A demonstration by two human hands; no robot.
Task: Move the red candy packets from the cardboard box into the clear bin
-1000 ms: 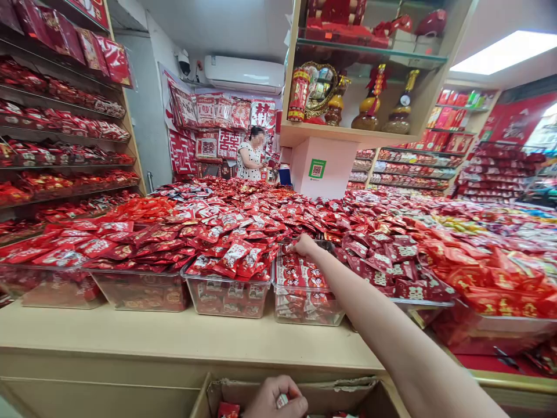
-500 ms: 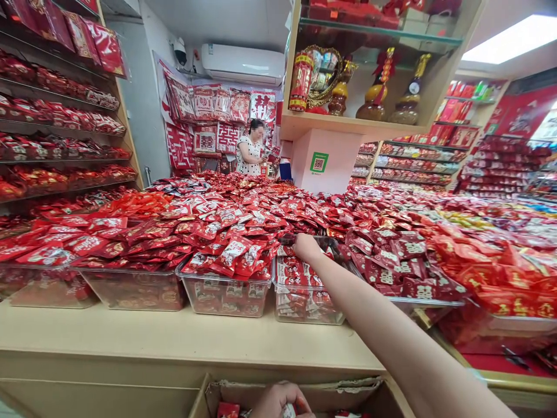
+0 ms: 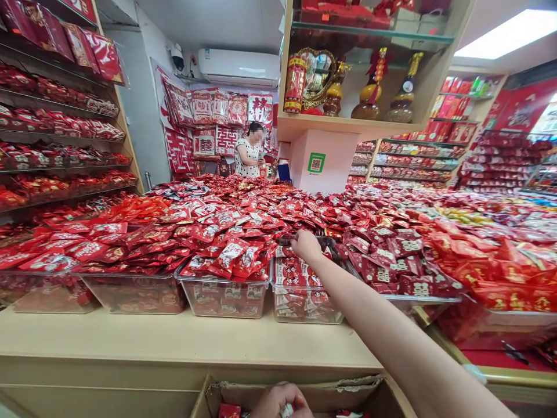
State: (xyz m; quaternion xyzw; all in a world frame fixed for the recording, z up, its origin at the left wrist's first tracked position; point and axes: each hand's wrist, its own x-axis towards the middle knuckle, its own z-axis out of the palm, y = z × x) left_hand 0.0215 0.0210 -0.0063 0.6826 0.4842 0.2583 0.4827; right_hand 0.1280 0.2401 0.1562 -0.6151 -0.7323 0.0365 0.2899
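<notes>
My right arm stretches across the counter. My right hand [image 3: 306,246] is at the far part of a clear plastic bin [image 3: 308,317], its back toward me. Its fingers look curled, and what they hold, if anything, is hidden. Small red-and-white packets [image 3: 289,273] with printed cartoon figures stand in rows inside this bin. Down at the bottom edge, my left hand [image 3: 278,400] is over an open cardboard box [image 3: 319,389], fingers closed round a small packet [image 3: 287,411] that shows only partly. A red packet [image 3: 229,410] lies in the box on the left.
Neighbouring clear bins [image 3: 223,299] are heaped with red packets, with maroon packets [image 3: 387,255] to the right. A wooden display cabinet [image 3: 352,123] overhangs the heaps. Packed shelves [image 3: 61,139] line the left wall. Another person [image 3: 248,154] stands at the back.
The view has shifted slightly. My right hand stays at the far part of the bin, and my left hand remains over the cardboard box with its packet.
</notes>
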